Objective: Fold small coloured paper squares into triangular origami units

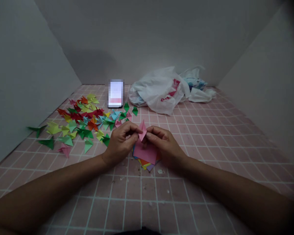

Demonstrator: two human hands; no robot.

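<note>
My left hand and my right hand meet over the pink tiled floor, both pinching a small folded pink paper piece between thumb and fingers. Directly beneath them lies a small stack of coloured paper squares with a pink sheet on top, partly hidden by my fingers. To the left spreads a scatter of several folded paper triangles in green, red, yellow, blue and pink.
A phone stands upright near the back wall. White plastic bags lie crumpled at the back right. Grey walls close in the left, back and right sides. The pink tiled floor shows small white specks near me.
</note>
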